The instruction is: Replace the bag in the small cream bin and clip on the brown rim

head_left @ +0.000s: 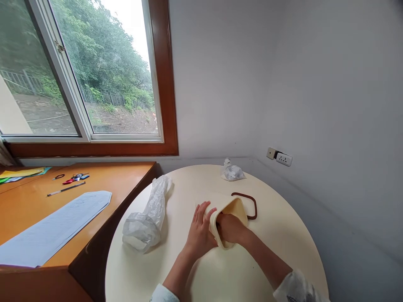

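The left hand grasps a cream container from its outer left side, the fingers parted and loosely bent, the thumb beside the rim. The right hand reaches into the container's mouth; its fingertips are hidden inside, so whether they are spread or closed on something cannot be told. The container is tilted on the nearer half of a round cream table, right of the table's middle, its wide opening turned toward the person.

Just beyond its right side lies a brown loop with rounded corners; part of it passes behind the container, and whether the two are joined is unclear. Well to the left, a crumpled clear plastic bag stretches near the table's left edge, with a broad strip of tabletop between it and the left hand. A small knotted white bag sits near the far edge. On the right, bare tabletop runs from the loop to the curved rim, beside a grey wall. Past the left edge stands an orange-brown desk with white papers and a pen.
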{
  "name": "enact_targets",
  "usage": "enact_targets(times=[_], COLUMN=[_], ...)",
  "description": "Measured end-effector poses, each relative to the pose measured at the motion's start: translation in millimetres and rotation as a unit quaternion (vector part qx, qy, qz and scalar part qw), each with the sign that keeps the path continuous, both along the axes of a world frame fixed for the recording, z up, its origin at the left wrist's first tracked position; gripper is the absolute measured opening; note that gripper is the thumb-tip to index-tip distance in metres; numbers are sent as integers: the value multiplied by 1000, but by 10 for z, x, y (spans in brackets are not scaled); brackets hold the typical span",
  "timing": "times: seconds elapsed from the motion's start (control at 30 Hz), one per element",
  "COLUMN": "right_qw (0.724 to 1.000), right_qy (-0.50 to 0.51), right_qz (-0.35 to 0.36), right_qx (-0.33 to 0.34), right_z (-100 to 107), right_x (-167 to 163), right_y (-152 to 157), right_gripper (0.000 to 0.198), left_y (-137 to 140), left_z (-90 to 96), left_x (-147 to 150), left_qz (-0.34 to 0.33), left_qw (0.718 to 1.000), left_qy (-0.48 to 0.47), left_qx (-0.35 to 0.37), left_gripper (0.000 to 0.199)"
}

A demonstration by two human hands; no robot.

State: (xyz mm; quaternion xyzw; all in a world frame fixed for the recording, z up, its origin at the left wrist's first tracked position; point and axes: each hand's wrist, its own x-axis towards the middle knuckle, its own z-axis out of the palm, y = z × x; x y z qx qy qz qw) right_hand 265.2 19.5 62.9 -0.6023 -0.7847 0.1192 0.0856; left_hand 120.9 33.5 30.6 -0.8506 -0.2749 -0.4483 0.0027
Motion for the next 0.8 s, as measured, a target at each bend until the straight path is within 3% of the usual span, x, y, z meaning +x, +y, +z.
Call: enact_targets(times=[0.1,0.27,0.43,0.6,0.73,0.8], right_qw=[1000,999,999,999,996,996], right_qy=[-8,4,0,-34,-86,-82], right_qz=[13,17,3,5,22,44], right_qx=[-9,31,52,27,6,18], right_z=[101,201,235,217,88,32], right_x=[37,57,72,40,-40,-78], right_y=[-183,-497,-629,-497,-236,-110], right_gripper=[23,32,30,26,21,27], left_y=[9,14,-9,-18,-17,-20], left_z=[4,0,19,29,5,2], left_x=[-5,-13,-2,1,18,26], left_qz=[3,3,2,-1,-14,-17], left_qw=[1000,999,999,999,999,999], left_qy=[-6,-16,-22,-16,5,11], left_qx=[-8,-33,-46,-50,-32,-27], left_gripper=[81,84,83,84,84,83])
